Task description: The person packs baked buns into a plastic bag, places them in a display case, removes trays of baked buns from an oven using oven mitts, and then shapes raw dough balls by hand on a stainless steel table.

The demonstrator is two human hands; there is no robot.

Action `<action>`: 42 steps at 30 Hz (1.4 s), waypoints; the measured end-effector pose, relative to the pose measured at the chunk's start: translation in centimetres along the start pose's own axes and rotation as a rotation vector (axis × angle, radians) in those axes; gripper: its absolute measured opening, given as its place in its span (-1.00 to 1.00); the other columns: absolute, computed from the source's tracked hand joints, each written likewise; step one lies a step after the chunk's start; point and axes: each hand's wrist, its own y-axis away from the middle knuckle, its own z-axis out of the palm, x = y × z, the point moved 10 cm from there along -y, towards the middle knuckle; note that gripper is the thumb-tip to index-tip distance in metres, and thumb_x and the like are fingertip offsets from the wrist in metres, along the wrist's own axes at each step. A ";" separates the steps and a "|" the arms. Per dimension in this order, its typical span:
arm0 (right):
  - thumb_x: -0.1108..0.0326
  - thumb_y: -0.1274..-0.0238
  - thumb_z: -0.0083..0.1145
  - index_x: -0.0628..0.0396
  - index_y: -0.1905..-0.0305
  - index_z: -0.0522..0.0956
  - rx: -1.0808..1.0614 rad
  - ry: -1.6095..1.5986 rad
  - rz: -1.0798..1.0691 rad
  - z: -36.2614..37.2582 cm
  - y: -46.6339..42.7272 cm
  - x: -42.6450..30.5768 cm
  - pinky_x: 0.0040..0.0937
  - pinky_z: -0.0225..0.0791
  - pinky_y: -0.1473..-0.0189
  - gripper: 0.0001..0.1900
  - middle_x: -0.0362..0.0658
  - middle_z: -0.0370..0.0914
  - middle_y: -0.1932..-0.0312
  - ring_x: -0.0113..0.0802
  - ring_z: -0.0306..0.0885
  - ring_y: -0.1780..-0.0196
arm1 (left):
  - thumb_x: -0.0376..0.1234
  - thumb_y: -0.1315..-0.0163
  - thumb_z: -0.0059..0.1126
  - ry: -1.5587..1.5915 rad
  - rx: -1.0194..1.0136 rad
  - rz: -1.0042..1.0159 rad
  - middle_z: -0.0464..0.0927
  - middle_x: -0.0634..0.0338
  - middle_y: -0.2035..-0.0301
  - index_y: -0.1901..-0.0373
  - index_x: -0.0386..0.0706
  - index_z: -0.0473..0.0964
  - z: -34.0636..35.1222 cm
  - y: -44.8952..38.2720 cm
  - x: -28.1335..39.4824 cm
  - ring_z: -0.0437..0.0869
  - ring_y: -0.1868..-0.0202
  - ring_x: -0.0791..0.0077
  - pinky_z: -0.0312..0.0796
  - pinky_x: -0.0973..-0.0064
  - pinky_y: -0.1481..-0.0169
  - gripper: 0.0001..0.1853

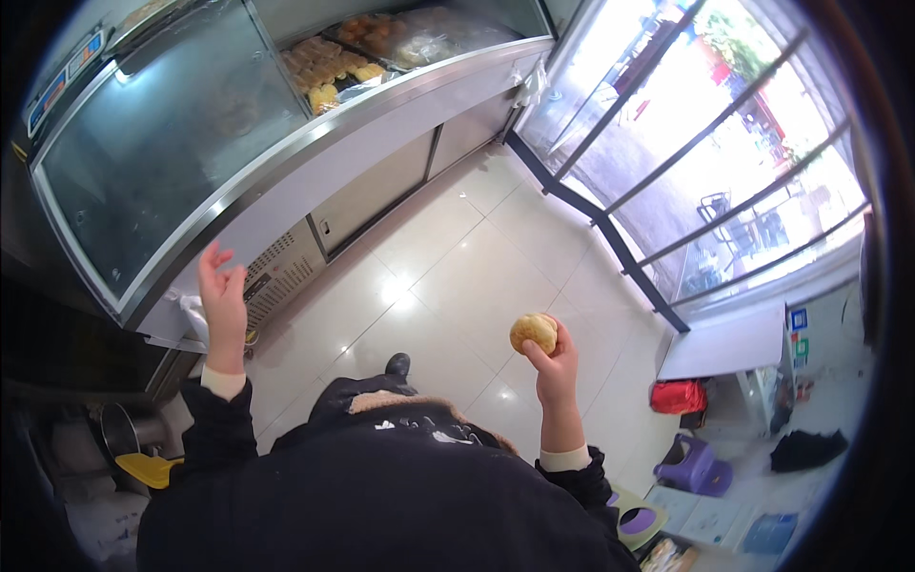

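Observation:
My right hand (pixel 556 361) grips a round, golden-brown bun (pixel 533 334) between thumb and fingers, above the tiled floor. My left hand (pixel 224 300) is raised with its fingers apart and slightly bent, holding nothing, near the metal edge of a glass display case (pixel 243 189). Inside the case, behind the glass, lie rows of browned baked goods (pixel 314 61) and yellow pieces (pixel 324 97). Farther back in it are more baked goods (pixel 368 36), partly under clear plastic film (pixel 429 50).
Barred glass doors (pixel 629 179) stand at the upper right. To the right are a white table (pixel 725 343), a red bag (pixel 678 397) and a purple plastic stool (pixel 692 465). At the lower left are a yellow scoop (pixel 146 470) and a metal pot (pixel 129 429). White plastic bags (pixel 532 84) hang by the case's far end.

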 end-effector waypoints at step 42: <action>0.48 -0.03 0.32 0.23 -0.13 0.41 -0.956 0.063 0.347 27.8 -99.1 1.5 -0.48 0.36 -0.08 -0.49 -0.20 0.54 0.09 -0.47 0.50 0.04 | -0.35 -0.15 0.16 -0.288 0.130 -0.156 0.58 0.17 0.41 0.44 -0.28 0.56 71.0 -66.6 -28.6 0.56 0.27 0.40 0.41 0.43 0.19 -0.84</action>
